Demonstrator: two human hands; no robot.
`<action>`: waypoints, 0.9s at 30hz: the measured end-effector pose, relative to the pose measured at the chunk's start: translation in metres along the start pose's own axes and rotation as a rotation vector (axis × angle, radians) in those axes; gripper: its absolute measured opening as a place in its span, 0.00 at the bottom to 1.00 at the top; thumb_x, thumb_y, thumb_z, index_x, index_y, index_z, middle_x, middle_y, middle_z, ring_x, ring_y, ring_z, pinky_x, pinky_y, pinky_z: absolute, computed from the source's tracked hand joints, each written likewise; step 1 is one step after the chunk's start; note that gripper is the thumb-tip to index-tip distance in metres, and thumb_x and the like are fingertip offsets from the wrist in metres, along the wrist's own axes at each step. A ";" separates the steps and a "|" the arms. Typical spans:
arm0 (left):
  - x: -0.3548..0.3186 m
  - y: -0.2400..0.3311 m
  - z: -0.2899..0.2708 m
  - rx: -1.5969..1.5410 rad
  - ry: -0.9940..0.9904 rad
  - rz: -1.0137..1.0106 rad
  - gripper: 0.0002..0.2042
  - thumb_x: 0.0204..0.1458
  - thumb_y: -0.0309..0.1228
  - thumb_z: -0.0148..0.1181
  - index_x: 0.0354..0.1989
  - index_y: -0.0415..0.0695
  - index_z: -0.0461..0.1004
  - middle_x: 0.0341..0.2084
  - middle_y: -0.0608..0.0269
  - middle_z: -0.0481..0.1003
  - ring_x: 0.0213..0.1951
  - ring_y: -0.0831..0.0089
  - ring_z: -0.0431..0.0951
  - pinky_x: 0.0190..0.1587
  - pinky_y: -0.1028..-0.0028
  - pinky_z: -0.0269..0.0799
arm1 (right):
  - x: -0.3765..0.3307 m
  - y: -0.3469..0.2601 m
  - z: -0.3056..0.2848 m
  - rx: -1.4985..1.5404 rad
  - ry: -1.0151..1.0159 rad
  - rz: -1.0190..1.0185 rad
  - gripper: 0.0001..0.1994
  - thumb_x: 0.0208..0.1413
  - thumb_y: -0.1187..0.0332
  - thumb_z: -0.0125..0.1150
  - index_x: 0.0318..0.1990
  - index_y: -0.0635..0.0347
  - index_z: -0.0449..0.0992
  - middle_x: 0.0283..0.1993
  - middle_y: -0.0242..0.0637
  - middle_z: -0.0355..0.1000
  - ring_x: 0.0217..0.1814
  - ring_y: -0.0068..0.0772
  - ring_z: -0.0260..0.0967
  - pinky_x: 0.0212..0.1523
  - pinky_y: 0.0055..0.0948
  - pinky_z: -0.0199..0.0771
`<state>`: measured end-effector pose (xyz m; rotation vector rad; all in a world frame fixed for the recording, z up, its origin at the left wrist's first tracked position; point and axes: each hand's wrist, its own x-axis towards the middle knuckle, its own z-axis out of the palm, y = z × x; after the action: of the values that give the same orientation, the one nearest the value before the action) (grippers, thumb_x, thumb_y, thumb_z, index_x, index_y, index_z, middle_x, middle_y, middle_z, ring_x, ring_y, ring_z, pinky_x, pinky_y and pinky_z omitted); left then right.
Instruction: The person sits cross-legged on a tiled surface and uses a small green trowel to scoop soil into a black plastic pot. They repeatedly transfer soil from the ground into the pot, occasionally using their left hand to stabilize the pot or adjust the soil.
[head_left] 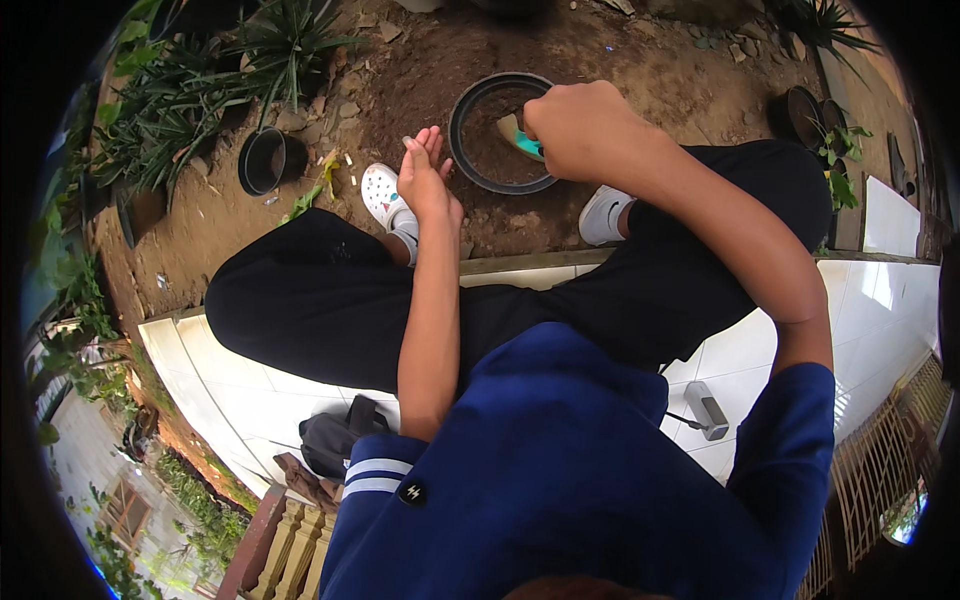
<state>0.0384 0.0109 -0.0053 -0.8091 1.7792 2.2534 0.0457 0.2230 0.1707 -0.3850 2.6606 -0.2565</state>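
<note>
A round black pot (pixel 463 165) holding brown soil stands on the ground between my feet. My right hand (pixel 590 128) is closed in a fist over the pot's right rim. From under it shows the teal blade of a hand trowel (pixel 526 145), with a tan, soil-coloured edge, down inside the pot; its handle is hidden by my fingers. My left hand (pixel 428 180) is just left of the pot, palm turned up and fingers stretched out, with nothing plainly held. It hovers above my white clog (pixel 380 195).
An empty black pot (pixel 265 162) stands at the left, near spiky green plants (pixel 210 100). More dark pots (pixel 797 115) sit at the right. I sit on a white tiled ledge (pixel 250 375) with a black bag (pixel 335 440) and a small grey device (pixel 707 410) on it.
</note>
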 end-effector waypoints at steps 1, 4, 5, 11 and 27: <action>0.000 -0.001 -0.001 -0.029 -0.015 -0.002 0.22 0.70 0.49 0.47 0.56 0.41 0.74 0.55 0.63 0.78 0.58 0.70 0.76 0.54 0.67 0.69 | -0.002 -0.001 -0.003 0.005 -0.002 -0.002 0.07 0.42 0.74 0.65 0.31 0.60 0.83 0.32 0.47 0.81 0.38 0.48 0.81 0.36 0.44 0.81; 0.001 0.000 0.003 -0.141 -0.042 -0.043 0.25 0.69 0.53 0.46 0.55 0.42 0.73 0.53 0.62 0.78 0.57 0.68 0.76 0.54 0.66 0.69 | 0.005 0.003 0.016 -0.003 -0.066 0.005 0.11 0.46 0.71 0.64 0.39 0.60 0.82 0.38 0.46 0.82 0.42 0.44 0.82 0.39 0.42 0.82; 0.000 0.002 0.004 -0.196 -0.026 -0.081 0.25 0.68 0.55 0.46 0.52 0.43 0.73 0.49 0.62 0.78 0.55 0.68 0.76 0.52 0.65 0.69 | 0.009 0.006 0.025 -0.011 -0.096 0.011 0.13 0.48 0.69 0.64 0.42 0.59 0.82 0.41 0.45 0.82 0.44 0.43 0.82 0.41 0.41 0.83; 0.024 -0.008 -0.023 -0.486 -0.186 -0.109 0.23 0.66 0.56 0.46 0.36 0.47 0.69 0.28 0.66 0.70 0.36 0.69 0.73 0.39 0.66 0.68 | 0.000 -0.002 -0.002 0.001 -0.132 -0.062 0.13 0.49 0.69 0.64 0.43 0.60 0.82 0.40 0.45 0.82 0.44 0.44 0.82 0.41 0.42 0.82; 0.011 -0.010 0.003 0.168 -0.167 -0.037 0.23 0.68 0.52 0.45 0.55 0.45 0.72 0.47 0.65 0.78 0.44 0.76 0.77 0.42 0.74 0.69 | 0.007 0.002 0.017 -0.002 0.002 -0.074 0.07 0.41 0.72 0.66 0.31 0.60 0.83 0.31 0.46 0.81 0.36 0.48 0.81 0.34 0.43 0.81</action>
<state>0.0325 0.0147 -0.0189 -0.5982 1.8284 2.0489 0.0469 0.2208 0.1524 -0.4851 2.6516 -0.2772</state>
